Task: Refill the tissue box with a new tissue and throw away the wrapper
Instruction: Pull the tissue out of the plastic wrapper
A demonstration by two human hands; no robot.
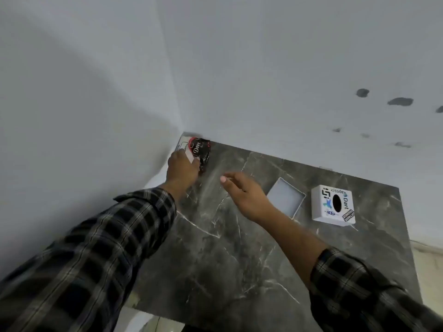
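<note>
In the far left corner of the dark marble table (230, 259) lies a wrapped tissue pack (200, 149), dark with a red end and the word Dove, over something white. My left hand (182, 168) rests on it with fingers curled around its near side. My right hand (247, 192) hovers open over the table, empty, a little to the right. The white tissue box (333, 204), covered in stickers with a dark oval slot on top, stands at the right. Its shallow white lid or base (286, 196) lies flat between the box and my right hand.
White walls meet in a corner right behind the tissue pack. The wall at the right has several dark patches (400, 101). The table's right edge runs just past the tissue box, with pale floor (429, 264) beyond.
</note>
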